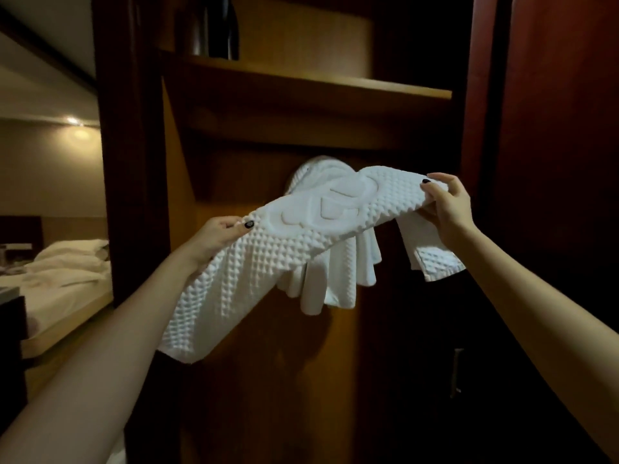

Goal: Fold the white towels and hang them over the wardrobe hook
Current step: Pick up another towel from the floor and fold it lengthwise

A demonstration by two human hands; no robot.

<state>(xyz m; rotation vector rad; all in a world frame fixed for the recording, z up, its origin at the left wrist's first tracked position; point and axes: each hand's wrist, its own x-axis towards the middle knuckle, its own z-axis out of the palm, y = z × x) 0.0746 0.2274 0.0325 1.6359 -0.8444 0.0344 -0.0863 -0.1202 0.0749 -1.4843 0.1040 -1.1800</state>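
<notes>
A white waffle-textured towel [268, 262] with an embossed emblem is stretched between both hands in front of the open wardrobe. My left hand [217, 234] pinches its left end, and that end hangs down below the forearm. My right hand [447, 209] grips its right end, with a flap dangling underneath. Behind it another white towel [321, 175] hangs bunched on the wardrobe's back panel, its folds falling below the held towel. The hook itself is hidden by that towel.
A wooden shelf [318, 85] crosses the wardrobe above the towels, with a dark object [217, 28] on it. A dark door with a metal handle [456, 373] is at lower right. A bed with white linen [67, 262] lies at left.
</notes>
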